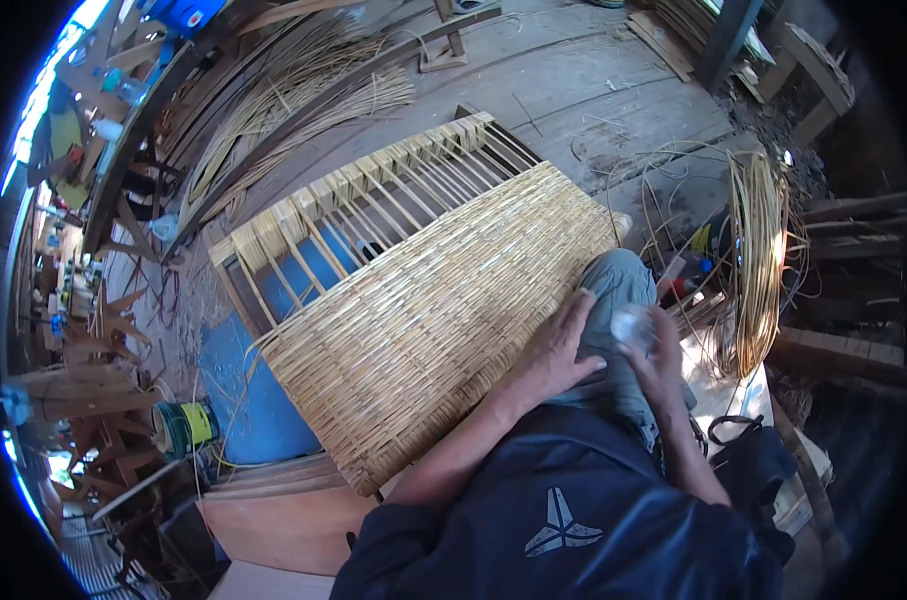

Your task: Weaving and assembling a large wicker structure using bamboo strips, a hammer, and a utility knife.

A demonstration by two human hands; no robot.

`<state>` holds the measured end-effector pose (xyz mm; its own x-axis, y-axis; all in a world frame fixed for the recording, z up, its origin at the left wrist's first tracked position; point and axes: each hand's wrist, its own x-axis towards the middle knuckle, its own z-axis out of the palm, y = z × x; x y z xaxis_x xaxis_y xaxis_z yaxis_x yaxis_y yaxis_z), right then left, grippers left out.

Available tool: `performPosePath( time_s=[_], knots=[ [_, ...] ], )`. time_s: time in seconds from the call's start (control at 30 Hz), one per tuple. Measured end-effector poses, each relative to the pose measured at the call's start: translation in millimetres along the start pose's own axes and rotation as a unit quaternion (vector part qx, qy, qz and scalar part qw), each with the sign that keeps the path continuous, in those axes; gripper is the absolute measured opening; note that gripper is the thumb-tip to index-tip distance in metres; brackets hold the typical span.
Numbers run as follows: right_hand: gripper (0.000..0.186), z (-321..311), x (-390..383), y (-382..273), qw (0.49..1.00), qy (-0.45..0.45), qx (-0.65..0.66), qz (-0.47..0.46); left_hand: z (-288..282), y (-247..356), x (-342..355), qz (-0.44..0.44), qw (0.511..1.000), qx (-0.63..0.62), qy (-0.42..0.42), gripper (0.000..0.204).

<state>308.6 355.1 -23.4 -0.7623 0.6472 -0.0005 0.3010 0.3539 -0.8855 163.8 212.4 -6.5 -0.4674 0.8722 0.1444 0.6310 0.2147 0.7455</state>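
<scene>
Across my lap leans a wooden frame panel (443, 310) woven with tan rattan strips. Its near part is tightly woven, while bare strands (373, 210) span the far part. My left hand (553, 362) lies by the panel's near right edge, beside my knee, with fingers stretched and thumb apart. Over my thigh, my right hand (658, 358) is closed around a small whitish, see-through object (631, 325); blur and glare hide its exact kind. A loose strip hangs at the panel's left corner.
A coil of rattan strips (758, 260) hangs at right, near a dark bottle (685, 278) with a blue cap. Under the panel is a blue drum (258, 400). Loose strips (303, 120) lie on the floor at far left. A green-and-yellow container (185, 428) stands left.
</scene>
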Motion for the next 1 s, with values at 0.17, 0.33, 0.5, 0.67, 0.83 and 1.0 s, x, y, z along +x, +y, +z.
performPosePath(
  time_s=[0.17, 0.33, 0.5, 0.67, 0.83, 1.0],
  knots=[
    [0.071, 59, 47, -50, 0.986, -0.102, -0.053, -0.122, -8, -17, -5, -0.096, 0.983, -0.072, 0.138, 0.071],
    [0.073, 68, 63, -56, 0.971, -0.164, -0.018, -0.173, -13, -44, -28, -0.090, 0.976, -0.053, 0.189, 0.066],
    [0.041, 71, 78, -66, 0.961, -0.215, -0.016, -0.173, -15, -47, -31, -0.060, 0.986, 0.046, 0.147, 0.061],
    [0.024, 75, 68, -54, 0.957, -0.250, -0.032, -0.145, -17, -46, -31, -0.101, 0.982, 0.076, 0.142, 0.058],
    [0.014, 71, 63, -49, 0.970, -0.196, 0.049, -0.136, -19, -55, -34, -0.137, 0.980, 0.049, 0.138, 0.055],
    [0.018, 69, 58, -40, 0.953, -0.206, 0.004, -0.222, -17, -54, -33, -0.136, 0.979, 0.070, 0.135, 0.058]
  ],
)
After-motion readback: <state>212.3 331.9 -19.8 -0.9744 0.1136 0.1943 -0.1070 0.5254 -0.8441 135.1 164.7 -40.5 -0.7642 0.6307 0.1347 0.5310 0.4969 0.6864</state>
